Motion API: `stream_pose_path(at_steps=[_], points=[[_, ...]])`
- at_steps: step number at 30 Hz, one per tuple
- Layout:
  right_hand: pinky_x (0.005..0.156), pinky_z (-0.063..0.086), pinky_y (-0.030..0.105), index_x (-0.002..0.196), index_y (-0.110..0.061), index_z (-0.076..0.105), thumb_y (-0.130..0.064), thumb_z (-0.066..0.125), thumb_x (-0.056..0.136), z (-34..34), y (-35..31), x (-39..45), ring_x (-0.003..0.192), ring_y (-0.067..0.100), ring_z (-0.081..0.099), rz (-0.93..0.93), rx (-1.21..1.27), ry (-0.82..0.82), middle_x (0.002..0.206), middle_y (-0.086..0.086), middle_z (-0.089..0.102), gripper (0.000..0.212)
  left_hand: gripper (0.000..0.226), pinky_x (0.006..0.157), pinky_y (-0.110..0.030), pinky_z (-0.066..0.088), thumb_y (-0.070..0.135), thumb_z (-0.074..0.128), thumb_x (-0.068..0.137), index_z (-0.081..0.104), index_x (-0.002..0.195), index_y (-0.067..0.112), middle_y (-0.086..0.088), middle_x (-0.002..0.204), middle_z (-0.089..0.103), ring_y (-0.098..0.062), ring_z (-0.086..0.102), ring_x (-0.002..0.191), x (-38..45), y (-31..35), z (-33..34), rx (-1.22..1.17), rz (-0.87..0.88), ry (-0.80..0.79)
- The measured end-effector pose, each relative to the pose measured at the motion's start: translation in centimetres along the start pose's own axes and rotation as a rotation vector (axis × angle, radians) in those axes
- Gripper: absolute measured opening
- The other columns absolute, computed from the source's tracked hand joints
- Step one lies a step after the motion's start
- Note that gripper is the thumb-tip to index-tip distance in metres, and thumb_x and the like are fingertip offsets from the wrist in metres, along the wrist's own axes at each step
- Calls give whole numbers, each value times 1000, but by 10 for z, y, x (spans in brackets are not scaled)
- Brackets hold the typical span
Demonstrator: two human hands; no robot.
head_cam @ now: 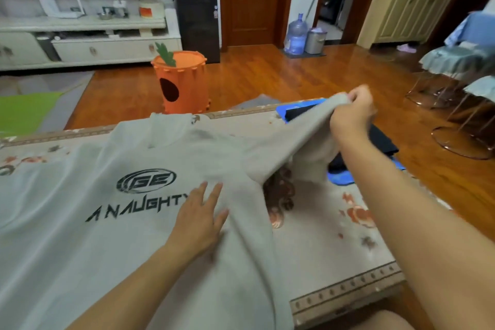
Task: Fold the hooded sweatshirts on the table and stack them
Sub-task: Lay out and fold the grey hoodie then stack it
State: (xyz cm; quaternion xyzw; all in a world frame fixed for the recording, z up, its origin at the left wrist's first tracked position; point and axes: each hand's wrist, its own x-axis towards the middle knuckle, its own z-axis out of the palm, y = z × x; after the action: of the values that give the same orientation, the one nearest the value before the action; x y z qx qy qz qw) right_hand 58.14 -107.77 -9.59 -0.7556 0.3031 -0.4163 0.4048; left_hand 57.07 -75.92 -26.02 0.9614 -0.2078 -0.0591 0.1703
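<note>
Your left hand [199, 218] lies flat on the grey sweatshirt [112, 195], fingers straight and slightly spread, pressing the cloth just right of the black printed lettering [139, 207] on the chest. The sweatshirt is laid front up across the tabletop [329, 244], covering most of its left and middle, with the hood [171, 128] pointing toward the far edge.

Your right hand [353, 112] is raised above the far right part of the tabletop, fingers curled and pinching the end of the sweatshirt's right sleeve [300, 139]. The sleeve is pulled taut from the shoulder up to your hand, and a loose fold of it hangs down below your wrist.

Under and behind that lifted sleeve, at the far right corner of the tabletop, a dark garment [380, 139] lies on top of a blue one [341, 177]; whether they are folded hooded sweatshirts you cannot tell from here. The patterned covering of the tabletop shows bare on the right, near your right forearm.

On the wooden floor beyond the tabletop stands an orange carrot-shaped bin [183, 83].
</note>
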Motion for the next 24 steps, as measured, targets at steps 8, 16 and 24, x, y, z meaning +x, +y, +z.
stream_pose_path(at_steps=[8, 16, 24], points=[[72, 43, 43, 91, -10, 61, 6, 63, 72, -45, 130, 67, 88, 33, 50, -871, -1043, -282, 92, 12, 59, 25, 84, 122, -55, -10, 81, -17, 78, -13, 156, 50, 2, 168, -18, -32, -19, 154, 38, 24, 46, 242, 12, -162], [95, 47, 43, 132, -10, 54, -15, 53, 90, -54, 203, 55, 114, 40, 53, 311, -607, -250, 139, 18, 44, 43, 66, 121, -55, 6, 64, 19, 90, 18, 154, 46, -2, 167, 16, -34, 6, 152, 46, 36, 50, 271, -7, -69], [39, 38, 17, 123, -13, 56, -11, 56, 91, -39, 224, 92, 55, 10, 41, 949, 392, 153, 83, 2, 53, 32, 68, 124, -52, 8, 59, 13, 91, 22, 156, 41, -2, 166, 20, -29, 12, 153, 44, 33, 59, 273, 41, -5]])
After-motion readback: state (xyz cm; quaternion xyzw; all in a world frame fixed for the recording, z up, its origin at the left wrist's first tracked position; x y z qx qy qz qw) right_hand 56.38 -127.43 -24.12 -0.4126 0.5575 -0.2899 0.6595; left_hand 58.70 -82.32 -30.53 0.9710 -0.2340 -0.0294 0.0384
